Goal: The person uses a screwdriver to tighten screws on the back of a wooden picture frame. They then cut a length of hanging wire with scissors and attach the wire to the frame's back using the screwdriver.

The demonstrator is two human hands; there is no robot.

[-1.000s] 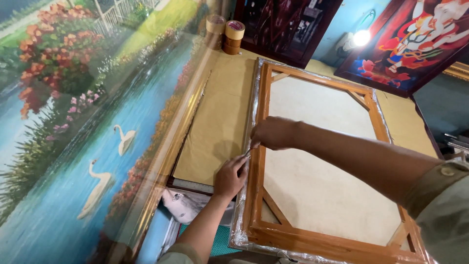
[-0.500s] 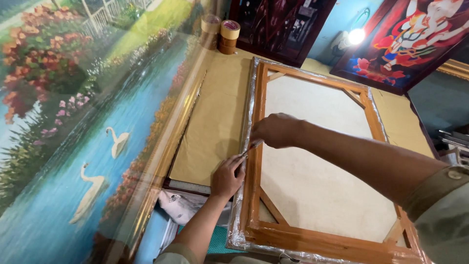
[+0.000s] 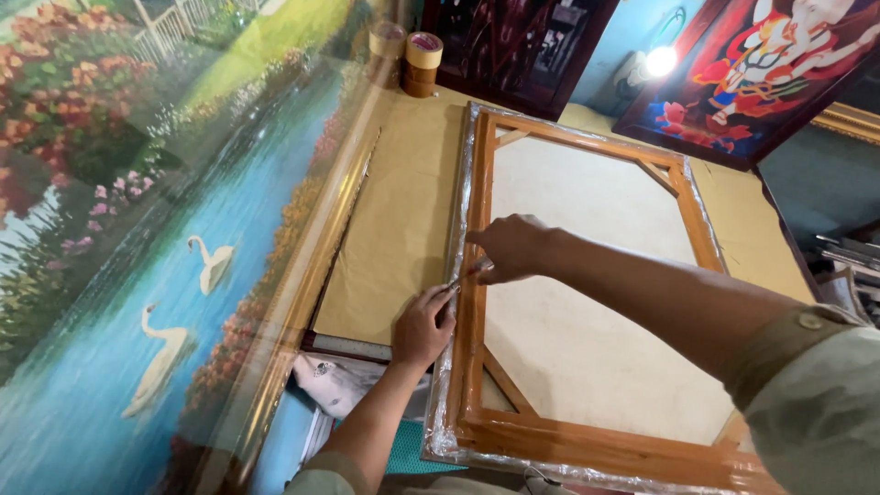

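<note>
left hand (image 3: 422,325): fingers curled, pinching clear plastic wrap (image 3: 451,302) at frame's left edge | right hand (image 3: 509,247): fingers nearly closed on small blade-like tool, unclear | wooden frame (image 3: 587,275): centre-right, lying on brown paper (image 3: 403,211)

One head-worn view looks steeply down from close above the counter (image 3: 403,183), facing twelve o'clock; the wooden frame (image 3: 472,367) fills the centre.

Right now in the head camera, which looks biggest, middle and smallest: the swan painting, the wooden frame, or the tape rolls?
1. Swan painting, though it is nearest the camera, so that helps it look large.
2. Wooden frame.
3. Tape rolls, far back; the two look alike in size.
</note>
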